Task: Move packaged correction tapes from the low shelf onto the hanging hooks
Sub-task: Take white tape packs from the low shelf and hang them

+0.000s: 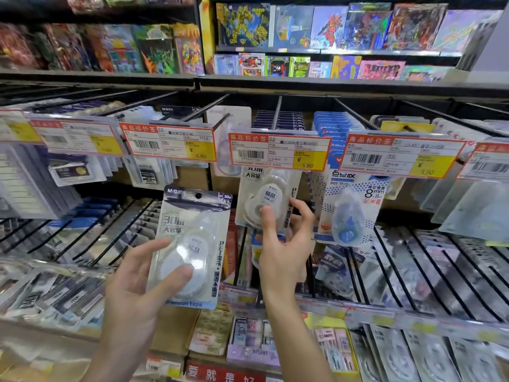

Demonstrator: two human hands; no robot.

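Left hand clamped on upright correction tape pack | hook up-right of its hole | right hand apparently steadying hung pack

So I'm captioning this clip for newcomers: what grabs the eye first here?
The left hand holds a packaged correction tape up at centre. Beside it, the right hand pinches a matching pack hanging under the orange-and-yellow price tag marked 5.80. Bright toy boxes fill the top shelf.
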